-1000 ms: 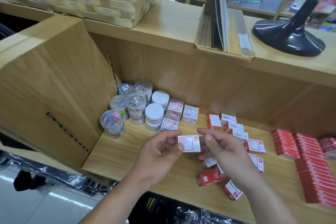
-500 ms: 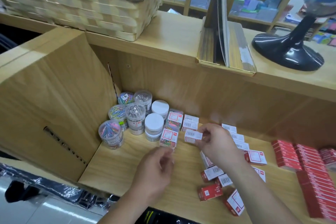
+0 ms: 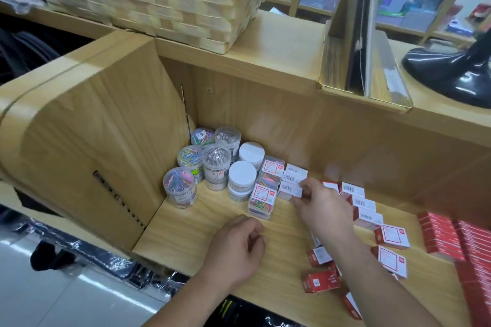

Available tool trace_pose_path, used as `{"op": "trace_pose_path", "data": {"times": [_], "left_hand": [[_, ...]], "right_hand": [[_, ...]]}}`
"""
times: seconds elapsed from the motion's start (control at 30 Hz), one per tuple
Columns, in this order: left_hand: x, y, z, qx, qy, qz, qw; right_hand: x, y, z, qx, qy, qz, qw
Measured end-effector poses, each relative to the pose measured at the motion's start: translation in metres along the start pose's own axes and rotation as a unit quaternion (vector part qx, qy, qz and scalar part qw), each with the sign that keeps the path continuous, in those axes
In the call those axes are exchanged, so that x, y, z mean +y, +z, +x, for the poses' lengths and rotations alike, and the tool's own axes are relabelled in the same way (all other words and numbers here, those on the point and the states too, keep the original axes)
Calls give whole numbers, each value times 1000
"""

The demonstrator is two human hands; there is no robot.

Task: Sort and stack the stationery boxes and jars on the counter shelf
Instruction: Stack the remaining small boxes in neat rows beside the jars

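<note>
- Small box (image 3: pixel 290 189) pinched in my right hand (image 3: pixel 322 210) fingers, placing beside stacked boxes (image 3: pixel 295 171).
- left hand (image 3: pixel 239 244) loosely curled, empty.
- Next: release, grab red box (image 3: pixel 320 280).

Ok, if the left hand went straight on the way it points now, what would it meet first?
Most likely the clear box of coloured clips just ahead of the left hand; only bare shelf lies between. Depth is hard to judge from one view.

matt wood shelf (image 3: pixel 202 231), clear plastic jars (image 3: pixel 180 188)
</note>
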State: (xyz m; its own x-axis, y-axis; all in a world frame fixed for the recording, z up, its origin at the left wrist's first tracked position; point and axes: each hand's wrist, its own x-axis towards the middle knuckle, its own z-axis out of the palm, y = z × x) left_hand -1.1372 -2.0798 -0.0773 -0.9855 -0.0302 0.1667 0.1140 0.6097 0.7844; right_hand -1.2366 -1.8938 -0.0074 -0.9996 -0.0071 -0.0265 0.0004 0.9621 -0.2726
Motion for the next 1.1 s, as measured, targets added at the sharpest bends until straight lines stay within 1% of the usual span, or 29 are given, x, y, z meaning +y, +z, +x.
{"op": "trace_pose_path", "data": {"times": [0.1,0.2,0.3,0.33,0.4,0.47,0.53,0.63,0.67,0.73,0.83,0.97,1.1], "left_hand": [[-2,0,-2,-5,9,-5,1000],[-4,0,-5,2,12,-13,1000],[7,6,-9,1,23,4,1000],[16,9,-11,-14,24,-5,1000],[36,18,-15,-65,32,-58,996],[54,30,-19,-121,61,-76,988],[62,38,-22,-152,96,-47,983],[62,43,-23,-136,135,1,981],[61,42,-23,-132,130,0,983],[59,38,-25,-121,92,-19,988],[52,24,-26,-123,37,-33,991],[39,6,-27,-101,27,-4,995],[30,0,-29,-56,14,-15,998]], "right_hand": [[7,-11,-7,-15,14,40,999],[29,-29,-24,-8,15,129,992],[54,-40,-53,-11,20,211,977],[61,-43,-63,-8,23,222,975],[73,-42,-82,6,31,236,971],[86,-37,-100,21,38,251,967],[100,-28,-114,49,22,229,972],[111,-18,-127,78,-4,205,976],[109,-16,-128,81,-4,208,975],[104,-16,-128,75,0,205,976],[100,-14,-124,67,-35,166,983],[103,-11,-117,41,-31,140,989],[100,-11,-115,21,-40,91,995]]}}
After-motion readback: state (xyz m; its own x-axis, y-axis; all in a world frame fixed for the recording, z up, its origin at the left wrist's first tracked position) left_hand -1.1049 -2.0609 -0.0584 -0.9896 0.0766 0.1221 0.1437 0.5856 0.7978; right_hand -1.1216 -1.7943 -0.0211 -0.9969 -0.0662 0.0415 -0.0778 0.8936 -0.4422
